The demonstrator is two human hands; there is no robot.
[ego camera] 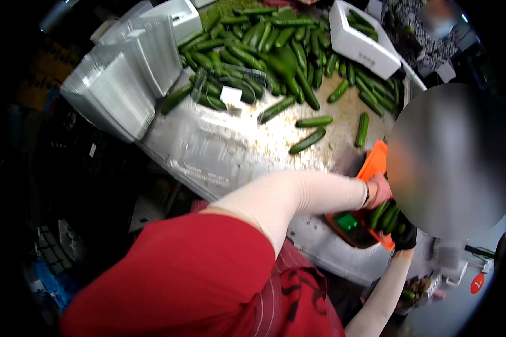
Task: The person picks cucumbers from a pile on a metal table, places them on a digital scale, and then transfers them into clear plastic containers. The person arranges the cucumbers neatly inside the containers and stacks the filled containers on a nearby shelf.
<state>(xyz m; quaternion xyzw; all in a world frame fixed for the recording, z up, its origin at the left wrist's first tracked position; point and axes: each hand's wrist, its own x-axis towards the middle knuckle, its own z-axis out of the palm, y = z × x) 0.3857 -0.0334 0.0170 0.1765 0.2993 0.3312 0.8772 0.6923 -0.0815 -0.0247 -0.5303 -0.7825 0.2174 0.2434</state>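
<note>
At the right, an orange tray (373,162) sits on a scale (352,229) with a lit green display, and several cucumbers (386,217) lie in the tray. My left hand (379,191) reaches over the tray from above and is at the upper ends of these cucumbers; a blurred disc hides part of its fingers. My right hand (405,236), in a black glove, touches their lower ends at the tray's near edge. Its finger grip is too dark to make out.
A big heap of cucumbers (253,46) covers the table's (341,88) far part, with a few loose nearer. Stacked clear plastic containers (114,92) stand left. A clear lidded container (206,90) is by the heap. A white foam box (362,52) holds cucumbers. A person stands beyond, upper right.
</note>
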